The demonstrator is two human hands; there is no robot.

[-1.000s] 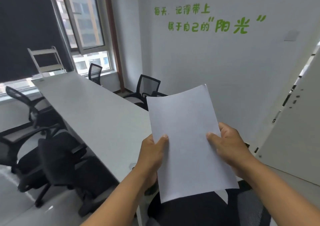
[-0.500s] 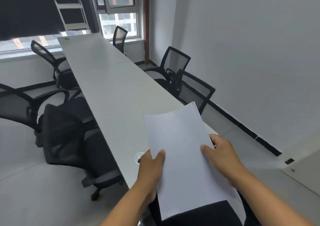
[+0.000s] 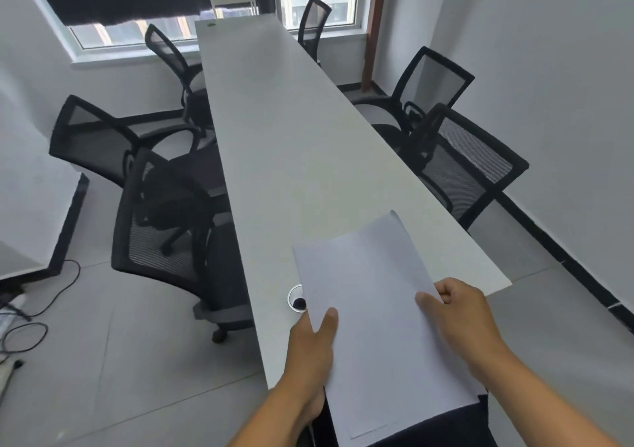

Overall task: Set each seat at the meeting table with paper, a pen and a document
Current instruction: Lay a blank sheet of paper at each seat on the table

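Grip: both hands pinch the paper stack (image 3: 377, 309); left hand (image 3: 314, 347) has thumb on top at the left edge w/ fingers under, right hand (image 3: 461, 319) curls round the right edge, thumb on top.
Paper: held just above the near end of the meeting table (image 3: 274, 144), far corner curling up; looks like several sheets, count unclear.
Head view, progress: tabletop shows no paper, pen or doc at any seat, so I judge nothing is set yet. No pens or docs in sight.
Seats: three chairs left, incl. nearest left chair (image 3: 164, 220); three right, incl. nearest right chair (image 3: 463, 165).
Edges: near right table corner sits just beside my right hand; cable hole (image 3: 296, 297) is just beside my left thumb, so I'd keep sheets off it.
Room: long top is open ahead. Left aisle is crowded by angled chairs, cables on floor far left; right aisle narrow, chairs near the wall.
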